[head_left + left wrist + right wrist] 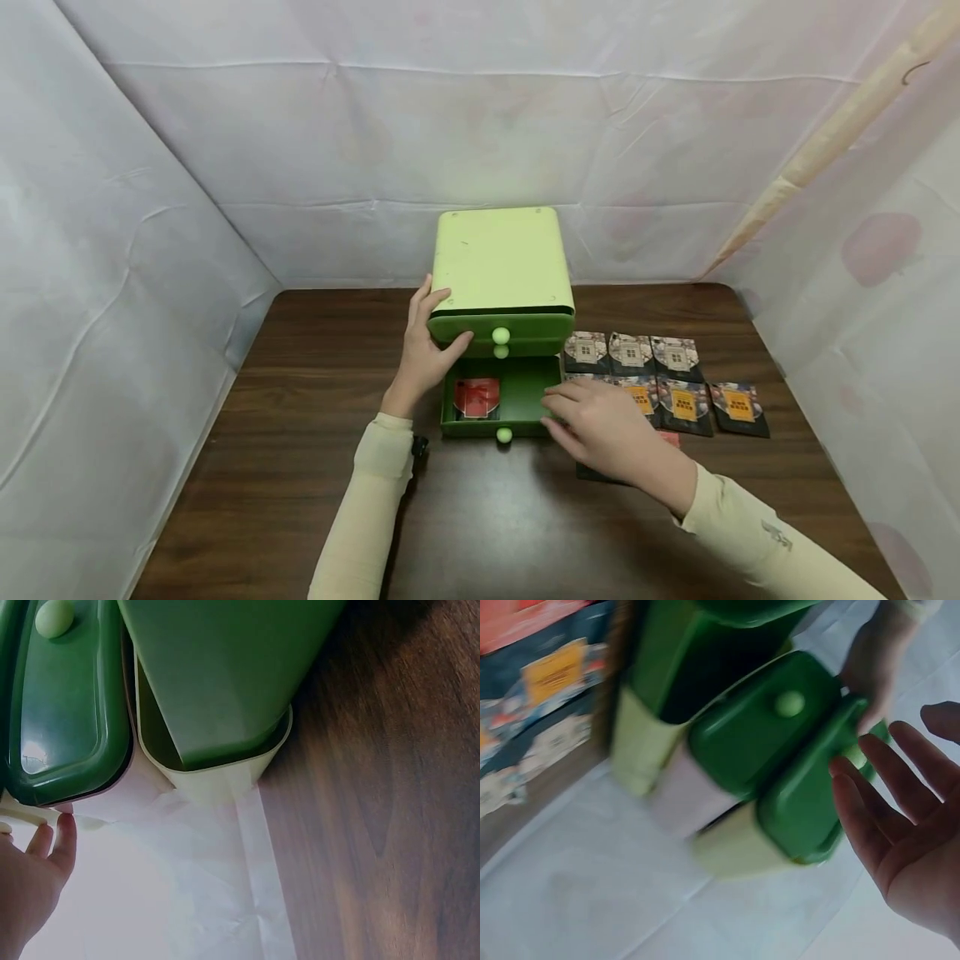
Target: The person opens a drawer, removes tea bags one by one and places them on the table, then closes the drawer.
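Note:
A small drawer cabinet [498, 258] with a pale green top stands on the table, its bottom drawer [528, 396] pulled out. Flat inside that drawer, on its left, lies a red packet [477, 400]. My left hand [426, 354] rests against the cabinet's upper left side, thumb by the green top drawer front [472, 327]. At the drawer's right edge hovers my right hand [607, 425], fingers loosely spread; the right wrist view shows the palm [922, 874] holding nothing.
Several dark packets [684, 404] with orange or pale labels lie in rows right of the cabinet, some partly hidden behind the right hand. The dark wooden table [322, 367] is bordered by white cloth walls [480, 142].

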{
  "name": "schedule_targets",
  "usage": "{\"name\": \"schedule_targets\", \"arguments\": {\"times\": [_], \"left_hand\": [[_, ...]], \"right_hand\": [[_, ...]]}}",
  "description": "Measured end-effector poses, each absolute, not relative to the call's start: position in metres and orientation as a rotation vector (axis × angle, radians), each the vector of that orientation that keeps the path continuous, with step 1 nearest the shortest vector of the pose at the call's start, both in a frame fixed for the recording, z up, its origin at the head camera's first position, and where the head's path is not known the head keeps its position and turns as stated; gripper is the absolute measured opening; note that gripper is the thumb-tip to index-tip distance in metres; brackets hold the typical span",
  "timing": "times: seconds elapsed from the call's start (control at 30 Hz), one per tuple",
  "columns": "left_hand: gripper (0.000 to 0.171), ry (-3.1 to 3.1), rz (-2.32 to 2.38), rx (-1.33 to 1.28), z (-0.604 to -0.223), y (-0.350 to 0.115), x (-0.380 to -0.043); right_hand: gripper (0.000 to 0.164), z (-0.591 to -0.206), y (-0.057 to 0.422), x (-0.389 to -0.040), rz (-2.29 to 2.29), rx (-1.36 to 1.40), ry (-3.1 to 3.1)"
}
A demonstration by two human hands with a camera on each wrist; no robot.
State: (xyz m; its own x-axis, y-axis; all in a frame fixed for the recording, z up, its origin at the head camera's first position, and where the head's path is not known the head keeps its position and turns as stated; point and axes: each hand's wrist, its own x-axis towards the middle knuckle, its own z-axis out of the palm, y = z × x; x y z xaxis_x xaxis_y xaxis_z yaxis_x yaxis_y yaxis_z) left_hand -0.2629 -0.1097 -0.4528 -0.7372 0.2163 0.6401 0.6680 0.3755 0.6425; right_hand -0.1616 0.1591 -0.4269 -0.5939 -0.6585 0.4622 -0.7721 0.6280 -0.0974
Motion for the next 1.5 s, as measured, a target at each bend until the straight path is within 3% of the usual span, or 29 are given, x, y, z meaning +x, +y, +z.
{"name": "schedule_targets", "arguments": {"times": [0.37, 0.77, 1.03, 1.23, 1.5], "left_hand": [[0.064, -2.178, -1.327, -0.772, -0.452, -0.108, -0.27], [0.064, -2.174, -1.344, -0.777, -0.448, -0.103, -0.278], [0.064, -2.16, -1.321, -0.79, -0.445, -0.104, -0.284], [0.066, -2.217, -1.308, -0.751, -0.471, -0.112, -0.289], [0.063, -2.216, -1.341, -0.741, -0.468, -0.109, -0.262]], "right_hand": [[0.019, -0.422, 0.103, -0.167, 0.366, 1.23, -2.582], [0.009, -0.461, 0.079, -0.22, 0.451, 1.152, -2.883], [0.019, -0.484, 0.074, -0.256, 0.621, 1.29, -2.966], [0.024, -0.503, 0.068, -0.266, 0.716, 1.452, -3.083], [0.054, -0.532, 0.058, -0.254, 0.437, 1.277, -3.133]]}}
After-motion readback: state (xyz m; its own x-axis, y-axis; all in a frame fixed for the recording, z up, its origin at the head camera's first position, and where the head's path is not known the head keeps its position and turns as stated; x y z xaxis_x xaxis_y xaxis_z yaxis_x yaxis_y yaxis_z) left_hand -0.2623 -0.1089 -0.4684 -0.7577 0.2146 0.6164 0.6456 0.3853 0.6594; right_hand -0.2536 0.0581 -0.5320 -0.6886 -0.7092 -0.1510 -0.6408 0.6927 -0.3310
